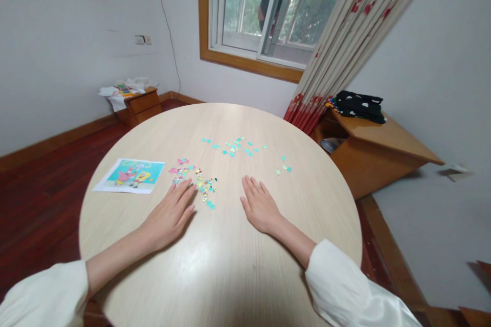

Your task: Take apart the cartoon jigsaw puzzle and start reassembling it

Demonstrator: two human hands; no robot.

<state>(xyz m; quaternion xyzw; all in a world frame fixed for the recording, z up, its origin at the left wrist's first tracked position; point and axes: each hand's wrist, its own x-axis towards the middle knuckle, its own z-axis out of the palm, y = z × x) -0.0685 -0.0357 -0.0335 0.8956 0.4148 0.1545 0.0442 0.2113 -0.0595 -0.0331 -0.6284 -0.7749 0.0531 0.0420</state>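
Observation:
Palm down on the round table, my left hand [171, 212] has its fingers stretched out and grips nothing. Its fingertips reach the edge of a cluster of pink, yellow and multicoloured jigsaw puzzle pieces [200, 180]; whether they touch any piece I cannot tell. My right hand [260, 204] also lies flat, fingers extended, on bare wood right of that cluster. Beyond both hands is a loose band of turquoise and pale green puzzle pieces [232, 148]. A few more greenish pieces [284, 168] are farther right. Left of the cluster lies a printed cartoon picture [131, 176] on white paper.
The round light-wood table [230, 271] fills the middle. A low wooden cabinet [142, 106] with papers stands behind at left. At right, a brown wooden cabinet [383, 145] bears black patterned cloth [358, 106]. A curtain [345, 36] hangs beside the window [264, 10].

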